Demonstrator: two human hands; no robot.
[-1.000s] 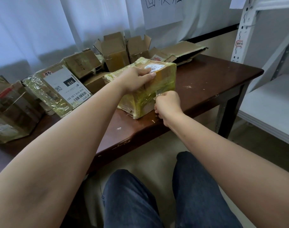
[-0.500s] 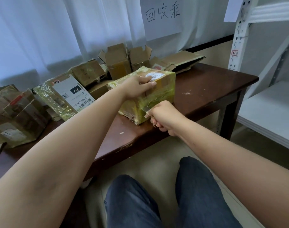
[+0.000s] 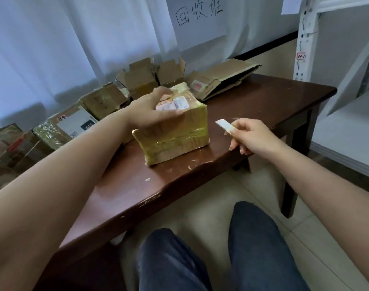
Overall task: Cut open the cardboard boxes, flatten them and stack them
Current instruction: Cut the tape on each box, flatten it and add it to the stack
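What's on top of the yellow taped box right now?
The left hand grips the top of the yellow taped box, beside white shipping labels. The surface beneath the palm is hidden.

Taped box [image 3: 175, 137] near table's [image 3: 263, 106] front edge, opened boxes [image 3: 139, 78] behind, flattened cardboard [image 3: 223, 78] back right
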